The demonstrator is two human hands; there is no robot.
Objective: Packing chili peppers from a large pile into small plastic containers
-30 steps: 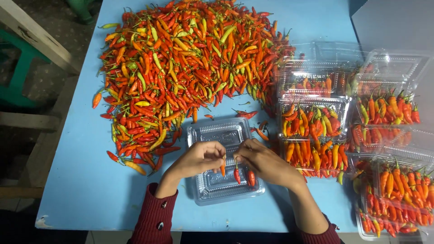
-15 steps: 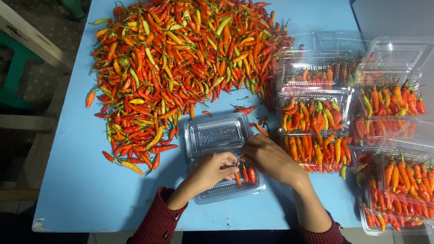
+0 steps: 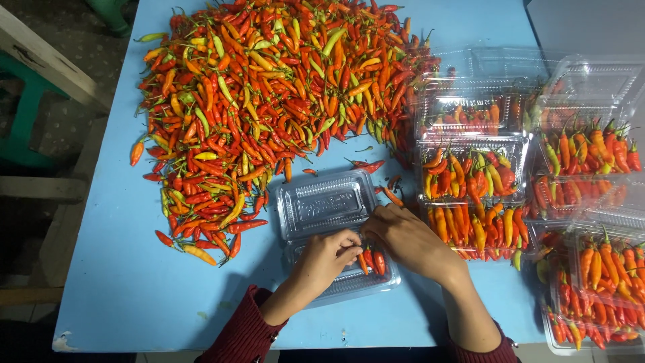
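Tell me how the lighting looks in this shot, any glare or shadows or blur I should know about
Head view: bright, even light from above; white glare on the open clear lid and on the stacked clear boxes at right. Soft shadows fall on the blue table beside the left hand and right hand. The chilli pile is sharp, with no motion blur.

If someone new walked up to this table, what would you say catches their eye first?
The big heap of red, orange and green chillies spreading over the far half of the blue table. Next, the clear plastic boxes packed with chillies stacked along the right side. Near the front edge, the left hand and right hand meet over an open clear box holding just a few chillies.
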